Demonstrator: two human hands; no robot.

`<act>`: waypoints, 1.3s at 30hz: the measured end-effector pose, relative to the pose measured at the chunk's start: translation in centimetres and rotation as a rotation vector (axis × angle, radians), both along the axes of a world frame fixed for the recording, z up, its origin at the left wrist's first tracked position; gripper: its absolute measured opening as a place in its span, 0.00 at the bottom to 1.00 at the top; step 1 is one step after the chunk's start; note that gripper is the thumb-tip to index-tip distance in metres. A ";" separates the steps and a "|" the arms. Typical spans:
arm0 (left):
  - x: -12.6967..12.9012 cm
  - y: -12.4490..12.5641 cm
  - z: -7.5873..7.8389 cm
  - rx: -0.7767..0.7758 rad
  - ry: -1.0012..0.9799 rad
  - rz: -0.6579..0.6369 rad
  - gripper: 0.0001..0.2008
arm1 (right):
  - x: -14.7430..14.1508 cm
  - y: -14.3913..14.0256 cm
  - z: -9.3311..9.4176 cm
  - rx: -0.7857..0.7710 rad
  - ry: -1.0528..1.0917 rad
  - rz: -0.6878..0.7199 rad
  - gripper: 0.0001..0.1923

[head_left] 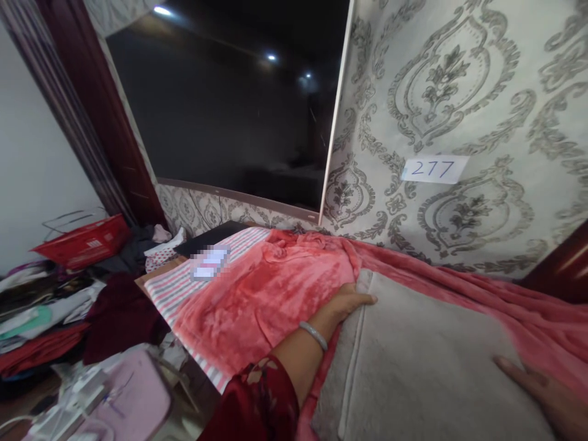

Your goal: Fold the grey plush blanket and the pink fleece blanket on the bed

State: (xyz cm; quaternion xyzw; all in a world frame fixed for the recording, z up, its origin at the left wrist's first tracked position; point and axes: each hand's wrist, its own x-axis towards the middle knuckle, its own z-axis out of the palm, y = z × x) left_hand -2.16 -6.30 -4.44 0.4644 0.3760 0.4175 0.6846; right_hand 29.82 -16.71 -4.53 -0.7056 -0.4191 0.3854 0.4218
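Note:
A grey folded blanket [427, 361] with a stitched seam along its left side lies or is held over the pink blanket. My left hand [349, 301], with a bracelet at the wrist, grips its far left edge; the thumb rests on top and the other fingers are mostly hidden. At the right edge, my right hand [542, 389] is closed on the same grey blanket, partly out of the frame and a little blurred. Beneath spreads a rumpled pink plush blanket [285, 282] over a striped cloth [168, 291].
A large television [229, 104] hangs on the patterned wall, beside a paper marked 277 [435, 169]. To the left are a red bag [85, 242], piled clothes [46, 312] and a pink stool [138, 392] with a power strip [76, 401]. A blurred-out item [210, 263] lies on the striped cloth.

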 end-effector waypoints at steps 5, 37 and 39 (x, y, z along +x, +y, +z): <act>-0.3 -0.4 1.3 0.019 -0.047 -0.070 0.32 | -1.4 -1.0 1.1 -0.085 0.352 0.075 0.34; -0.6 -2.1 25.5 0.676 0.084 0.139 0.21 | -2.3 -0.1 23.5 0.878 0.149 -0.024 0.22; -1.7 -3.8 26.7 0.783 0.100 0.153 0.20 | -2.5 -2.1 24.0 0.998 -0.044 -0.028 0.22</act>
